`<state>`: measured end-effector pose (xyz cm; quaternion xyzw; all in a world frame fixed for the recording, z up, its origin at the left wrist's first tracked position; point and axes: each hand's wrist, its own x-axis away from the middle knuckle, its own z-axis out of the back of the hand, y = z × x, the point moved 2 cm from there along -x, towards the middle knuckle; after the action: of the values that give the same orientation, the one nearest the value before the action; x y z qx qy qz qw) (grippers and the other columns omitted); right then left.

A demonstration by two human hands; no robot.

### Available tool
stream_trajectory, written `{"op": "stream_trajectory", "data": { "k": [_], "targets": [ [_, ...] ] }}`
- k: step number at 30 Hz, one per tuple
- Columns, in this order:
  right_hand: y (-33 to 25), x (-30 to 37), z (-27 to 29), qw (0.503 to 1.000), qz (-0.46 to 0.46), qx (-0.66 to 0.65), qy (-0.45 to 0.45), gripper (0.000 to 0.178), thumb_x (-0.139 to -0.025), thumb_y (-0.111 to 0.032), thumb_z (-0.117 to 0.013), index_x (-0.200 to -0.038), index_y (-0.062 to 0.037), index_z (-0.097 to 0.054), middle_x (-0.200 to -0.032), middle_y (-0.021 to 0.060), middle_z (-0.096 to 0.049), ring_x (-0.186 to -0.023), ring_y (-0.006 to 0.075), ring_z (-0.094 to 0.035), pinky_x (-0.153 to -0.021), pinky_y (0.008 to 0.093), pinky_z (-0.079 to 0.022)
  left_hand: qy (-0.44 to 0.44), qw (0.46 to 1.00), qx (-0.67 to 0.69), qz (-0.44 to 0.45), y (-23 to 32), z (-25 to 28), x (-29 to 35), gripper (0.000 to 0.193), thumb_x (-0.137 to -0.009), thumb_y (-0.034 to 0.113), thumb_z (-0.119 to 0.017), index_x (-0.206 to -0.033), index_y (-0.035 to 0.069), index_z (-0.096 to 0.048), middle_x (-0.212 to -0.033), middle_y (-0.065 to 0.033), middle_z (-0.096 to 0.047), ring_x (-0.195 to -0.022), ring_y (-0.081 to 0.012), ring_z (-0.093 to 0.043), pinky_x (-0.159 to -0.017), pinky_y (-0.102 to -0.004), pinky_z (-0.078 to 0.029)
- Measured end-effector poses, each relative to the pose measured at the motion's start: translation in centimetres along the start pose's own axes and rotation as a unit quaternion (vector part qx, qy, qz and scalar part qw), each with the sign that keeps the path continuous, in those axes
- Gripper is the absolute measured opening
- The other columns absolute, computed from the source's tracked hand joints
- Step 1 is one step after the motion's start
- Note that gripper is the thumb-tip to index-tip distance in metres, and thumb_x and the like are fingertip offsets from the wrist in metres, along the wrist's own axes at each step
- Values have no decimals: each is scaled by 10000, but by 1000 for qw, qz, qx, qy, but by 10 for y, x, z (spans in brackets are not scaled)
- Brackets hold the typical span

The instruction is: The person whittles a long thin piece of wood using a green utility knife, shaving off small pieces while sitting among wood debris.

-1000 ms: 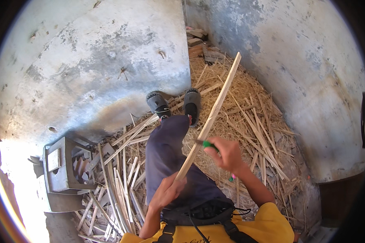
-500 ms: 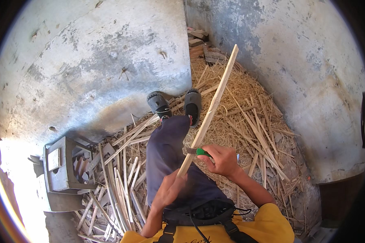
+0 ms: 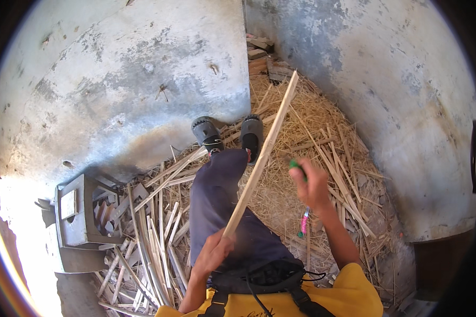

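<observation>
My left hand is closed around the lower end of a long, pale wooden strip, which slants up and away to the right above my legs. To the right of the strip and apart from it, my right hand grips a knife by its green handle. Motion smears this hand a little, and the blade cannot be made out now. Under the strip lie my dark trousers and my grey shoes.
Straw and shavings cover the floor. Split wooden strips are heaped at the left, more at the right. A grey box-like frame lies far left. Worn walls meet ahead. A pink and green object lies near my right forearm.
My right hand has lifted the knife off the strip and moved right and away from me. The strip's far end has swung left and dropped slightly, still in my left hand.
</observation>
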<state>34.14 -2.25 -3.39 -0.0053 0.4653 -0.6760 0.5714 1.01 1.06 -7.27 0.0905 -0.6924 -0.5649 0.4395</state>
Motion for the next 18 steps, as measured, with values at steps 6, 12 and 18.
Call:
{"op": "stream_trajectory", "data": {
  "k": [6, 12, 18],
  "targets": [
    [-61, 41, -39, 984, 117, -42, -130, 307, -1002, -363, -750, -1058, -63, -722, -855, 89, -750, -654, 264, -724, -567, 369, -553, -20, 998, 27, -46, 24, -1, -8, 260, -1101, 232, -474, -1014, 25, -605, -732, 25, -499, -663, -79, -448, -594, -288, -384],
    [-68, 43, -41, 988, 108, -5, -111, 274, -999, -326, -752, -1048, -58, -722, -892, 86, -759, -686, 279, -737, -581, 380, -559, -14, 996, 7, -86, 36, -8, -6, 234, -1095, 225, -488, -1049, 30, -610, -760, 33, -496, -670, -69, -432, -592, -282, -358],
    [-55, 32, -36, 987, 122, 29, -97, 275, -1003, -334, -748, -1051, -64, -729, -901, 84, -764, -671, 262, -732, -562, 373, -549, -11, 996, 19, -83, 33, -14, 0, 230, -1091, 237, -493, -1059, 38, -605, -764, 46, -472, -664, -54, -408, -580, -259, -333]
  ]
}}
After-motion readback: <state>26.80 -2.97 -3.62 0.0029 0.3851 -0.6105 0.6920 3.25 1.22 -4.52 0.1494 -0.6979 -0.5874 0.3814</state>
